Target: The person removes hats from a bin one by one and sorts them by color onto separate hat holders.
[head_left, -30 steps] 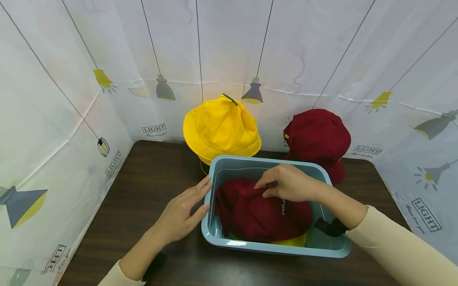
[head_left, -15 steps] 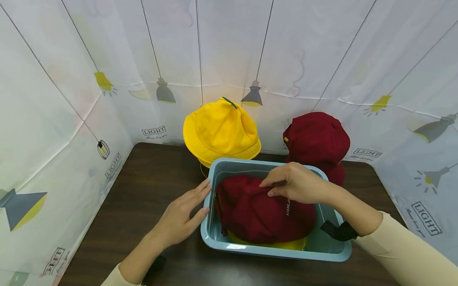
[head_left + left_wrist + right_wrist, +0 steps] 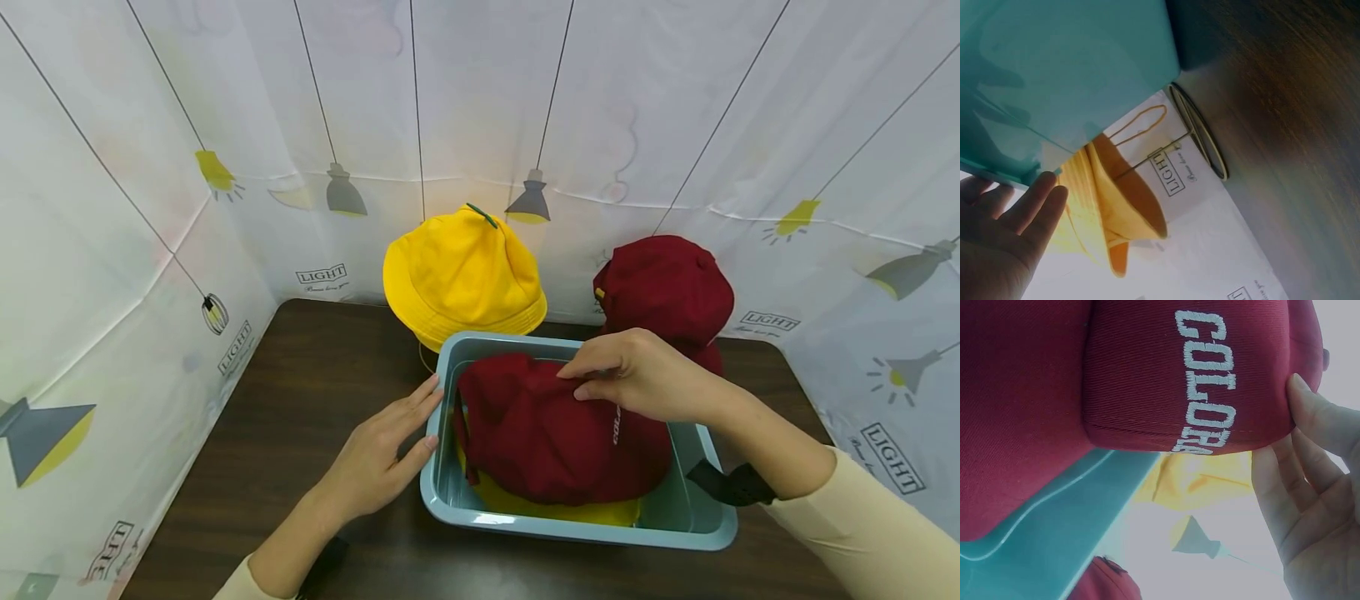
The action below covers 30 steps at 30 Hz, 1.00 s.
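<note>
A dark red baseball cap (image 3: 555,442) with white lettering is in the blue-grey plastic bin (image 3: 600,535), over a yellow cloth item (image 3: 592,510) that is mostly covered. My right hand (image 3: 652,379) pinches the cap's crown between thumb and fingers. In the right wrist view the thumb presses one side of the red crown (image 3: 1141,375), beside the letters "COLORA". My left hand (image 3: 382,458) touches the bin's left rim with its fingers nearly straight. The left wrist view has those fingertips (image 3: 1047,194) at the bin's edge.
Behind the bin a yellow bucket hat (image 3: 468,275) with a green tab hangs on a wire stand (image 3: 1210,144). Another dark red cap (image 3: 667,287) stands at the back right. The dark wooden table (image 3: 300,383) meets a printed curtain (image 3: 480,100) behind and at both sides.
My right hand has shifted right and slightly up with the pinched cap. The cap has risen, and more yellow shows beneath it. My left hand keeps its place on the rim.
</note>
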Motion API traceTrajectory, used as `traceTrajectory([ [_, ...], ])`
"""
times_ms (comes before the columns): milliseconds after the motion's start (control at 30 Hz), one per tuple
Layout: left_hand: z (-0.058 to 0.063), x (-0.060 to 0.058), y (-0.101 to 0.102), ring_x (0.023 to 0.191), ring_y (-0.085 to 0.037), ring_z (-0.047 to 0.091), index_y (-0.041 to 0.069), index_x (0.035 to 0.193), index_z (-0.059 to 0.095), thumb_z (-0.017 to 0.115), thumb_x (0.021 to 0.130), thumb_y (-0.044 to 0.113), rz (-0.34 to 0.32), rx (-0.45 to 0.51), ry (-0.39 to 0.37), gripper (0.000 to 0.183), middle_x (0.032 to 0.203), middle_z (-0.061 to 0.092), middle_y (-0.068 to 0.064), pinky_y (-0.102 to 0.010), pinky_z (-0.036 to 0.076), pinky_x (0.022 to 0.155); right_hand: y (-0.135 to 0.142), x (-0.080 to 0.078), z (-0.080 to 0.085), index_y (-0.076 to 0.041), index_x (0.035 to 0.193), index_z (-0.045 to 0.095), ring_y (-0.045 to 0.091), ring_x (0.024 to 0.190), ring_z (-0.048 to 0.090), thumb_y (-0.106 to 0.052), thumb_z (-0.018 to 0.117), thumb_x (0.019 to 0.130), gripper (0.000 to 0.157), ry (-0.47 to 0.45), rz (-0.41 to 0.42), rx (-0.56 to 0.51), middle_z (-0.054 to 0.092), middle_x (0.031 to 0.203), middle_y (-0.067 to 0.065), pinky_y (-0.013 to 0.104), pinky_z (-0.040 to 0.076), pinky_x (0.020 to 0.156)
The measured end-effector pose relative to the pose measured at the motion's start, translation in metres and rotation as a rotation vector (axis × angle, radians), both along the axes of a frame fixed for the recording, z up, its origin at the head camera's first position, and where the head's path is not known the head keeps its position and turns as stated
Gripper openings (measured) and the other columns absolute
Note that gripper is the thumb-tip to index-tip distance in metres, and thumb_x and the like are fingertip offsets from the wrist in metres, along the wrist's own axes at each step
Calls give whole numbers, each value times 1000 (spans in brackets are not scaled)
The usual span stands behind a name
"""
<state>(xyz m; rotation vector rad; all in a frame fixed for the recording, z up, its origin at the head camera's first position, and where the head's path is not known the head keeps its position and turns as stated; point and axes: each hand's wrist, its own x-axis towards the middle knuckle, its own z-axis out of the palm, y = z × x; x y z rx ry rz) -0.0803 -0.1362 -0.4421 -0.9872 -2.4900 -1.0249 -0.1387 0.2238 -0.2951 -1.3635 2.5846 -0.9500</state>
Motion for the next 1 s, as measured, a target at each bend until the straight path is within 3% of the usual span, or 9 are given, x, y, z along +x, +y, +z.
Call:
traceTrajectory([
  [400,0,0,-1,146,-23,48,9,160,43,60,105,21,-5,0,-32,59,168,35,-3,-51,44,114,8,2,24,-13,113,82,6,85,66,11,86,78,43,65,-46,-34,75,100,-11,22,59,69],
  [800,0,0,-1,146,-23,48,10,161,43,58,106,22,0,-8,-37,58,168,36,-2,-50,44,114,13,6,46,-19,110,81,7,77,63,8,85,81,40,86,-121,-97,74,95,-10,22,55,64],
  [1000,1,0,-1,146,-24,48,9,160,44,58,106,23,2,-14,-51,57,168,35,-2,-51,45,114,17,7,58,-16,108,81,6,79,64,11,86,76,42,163,-153,-125,75,96,-10,18,54,65],
])
